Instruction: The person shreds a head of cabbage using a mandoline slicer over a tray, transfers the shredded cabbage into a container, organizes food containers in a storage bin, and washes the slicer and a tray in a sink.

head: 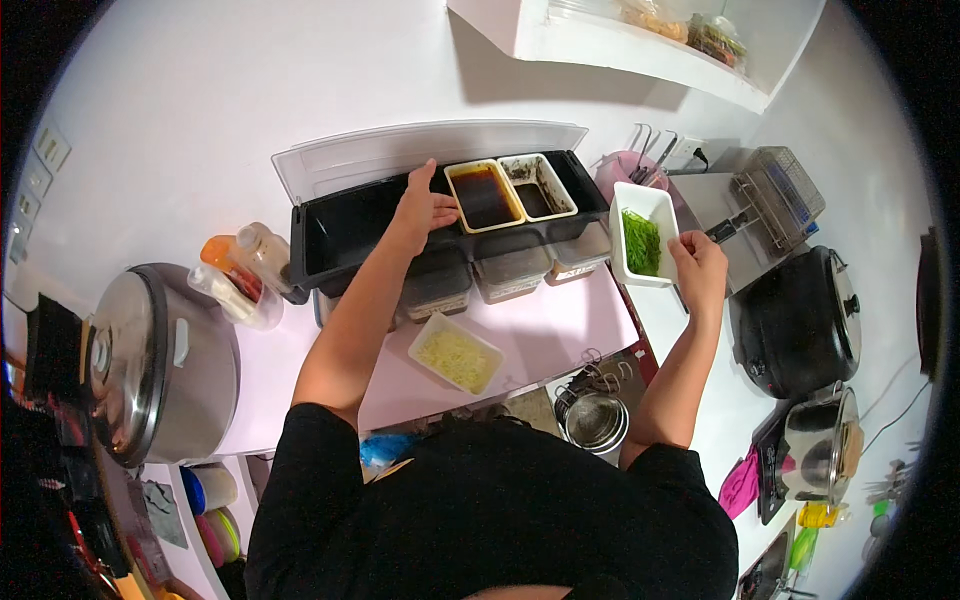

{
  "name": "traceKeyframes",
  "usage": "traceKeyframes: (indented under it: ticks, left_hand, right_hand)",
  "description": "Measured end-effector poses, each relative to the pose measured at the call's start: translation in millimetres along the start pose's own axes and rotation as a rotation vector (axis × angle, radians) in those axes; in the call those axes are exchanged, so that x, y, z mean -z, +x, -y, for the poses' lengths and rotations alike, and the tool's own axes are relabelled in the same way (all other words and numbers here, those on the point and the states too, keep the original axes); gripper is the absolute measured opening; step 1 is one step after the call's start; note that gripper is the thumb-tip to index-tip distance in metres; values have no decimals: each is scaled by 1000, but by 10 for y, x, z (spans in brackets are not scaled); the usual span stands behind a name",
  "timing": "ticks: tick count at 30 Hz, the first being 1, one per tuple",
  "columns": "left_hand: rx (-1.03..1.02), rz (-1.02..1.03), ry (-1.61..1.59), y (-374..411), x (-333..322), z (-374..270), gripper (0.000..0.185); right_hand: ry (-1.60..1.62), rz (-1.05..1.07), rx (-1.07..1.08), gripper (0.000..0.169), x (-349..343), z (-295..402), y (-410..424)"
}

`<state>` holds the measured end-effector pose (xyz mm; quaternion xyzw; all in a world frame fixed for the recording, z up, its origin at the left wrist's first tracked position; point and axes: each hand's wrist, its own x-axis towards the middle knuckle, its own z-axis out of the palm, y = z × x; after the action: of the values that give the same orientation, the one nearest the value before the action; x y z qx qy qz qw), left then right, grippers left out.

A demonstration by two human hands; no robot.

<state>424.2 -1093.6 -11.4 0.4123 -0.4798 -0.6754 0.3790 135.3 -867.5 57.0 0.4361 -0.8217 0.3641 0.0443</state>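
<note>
My right hand point(699, 268) grips the right rim of a white rectangular container point(634, 193) with chopped green leaves point(641, 244) in it. It is held to the right of a black condiment holder point(349, 221). My left hand point(426, 208) is over the holder, thumb raised and fingers extended. Its fingertips meet the left side of a container of dark brown sauce point(484, 195), or come very near it. Beside the sauce sits another white container point(536, 187), with dark residue on its walls. A white container of pale shreds point(456, 354) rests on the pink counter nearer me.
Lidded plastic boxes point(512, 266) stand below the holder, whose clear lid point(427, 139) is raised. Seasoning bottles point(240, 270) and a large steel cooker point(165, 367) are at left. At right are a pink utensil cup point(630, 172), a fryer basket point(780, 199) and a black cooker point(795, 322).
</note>
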Motion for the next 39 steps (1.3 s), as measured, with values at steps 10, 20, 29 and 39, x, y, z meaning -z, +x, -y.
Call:
traceKeyframes:
  ticks: [10,20,29,39]
  left_hand:
    - [8,52,-15,113,-233,37,75]
    - [34,37,13,191,-357,-4,72]
    - [-21,61,8,179,-266,26,69]
    - [7,41,14,189,-362,55,68]
  right_hand:
    - [62,51,-91,22,84,-104,-383]
    - [169,62,-107,19,184,-262,-618]
    - [201,105,-114,19,97,-253,-657]
    - [291,195,-105,16,29,-365,-689]
